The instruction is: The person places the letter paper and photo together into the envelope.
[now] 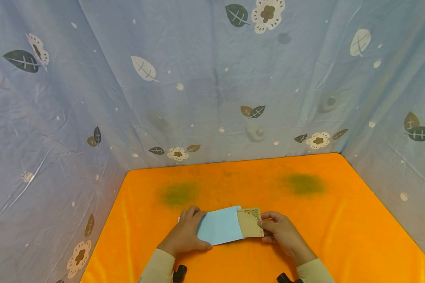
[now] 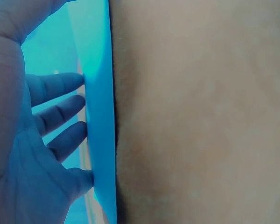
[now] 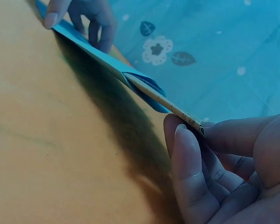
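Note:
A light blue paper envelope [image 1: 220,226] lies crosswise in front of me, its open end to the right. Out of that end sticks a tan card [image 1: 249,223] with a brown ornate pattern at its corner; the rest of it is hidden inside. My left hand [image 1: 187,234] holds the envelope's left end, thumb at the near edge and fingers at the far edge. With thumb and fingers, my right hand [image 1: 278,232] pinches the card's right end. In the right wrist view the card [image 3: 170,105] runs into the parted mouth of the envelope [image 3: 95,53], above its shadow.
The orange tabletop [image 1: 233,181] has two dark green smudges toward the back. Blue-grey curtains [image 1: 212,78] printed with leaves and flowers enclose the table at the back and both sides. Black wrist straps [image 1: 179,273] show by the sleeves.

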The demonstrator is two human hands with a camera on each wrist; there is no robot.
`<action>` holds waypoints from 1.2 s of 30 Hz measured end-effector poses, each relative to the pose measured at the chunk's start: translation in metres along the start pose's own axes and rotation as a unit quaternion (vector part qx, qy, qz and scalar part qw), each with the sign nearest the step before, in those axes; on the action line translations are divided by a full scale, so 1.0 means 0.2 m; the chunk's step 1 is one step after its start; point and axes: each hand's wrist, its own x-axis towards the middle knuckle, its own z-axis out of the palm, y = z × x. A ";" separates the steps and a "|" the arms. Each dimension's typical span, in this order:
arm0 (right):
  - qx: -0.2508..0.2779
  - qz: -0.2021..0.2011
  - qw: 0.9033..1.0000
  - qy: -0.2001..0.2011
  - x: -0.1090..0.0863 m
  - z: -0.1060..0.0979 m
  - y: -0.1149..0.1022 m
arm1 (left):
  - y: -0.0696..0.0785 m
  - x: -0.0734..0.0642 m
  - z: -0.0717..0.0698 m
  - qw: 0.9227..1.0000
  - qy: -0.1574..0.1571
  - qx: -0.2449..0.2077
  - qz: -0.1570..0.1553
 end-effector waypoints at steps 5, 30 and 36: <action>-0.014 0.001 1.000 0.006 0.01 0.03 0.01 | 0.00 0.00 0.00 1.000 0.000 -0.001 0.002; -0.020 -0.009 0.999 0.034 0.05 0.13 0.04 | -0.01 0.00 0.00 1.000 0.003 0.004 0.002; -0.034 -0.011 0.998 0.051 0.06 0.15 0.05 | -0.01 0.00 0.00 1.000 0.002 0.003 0.005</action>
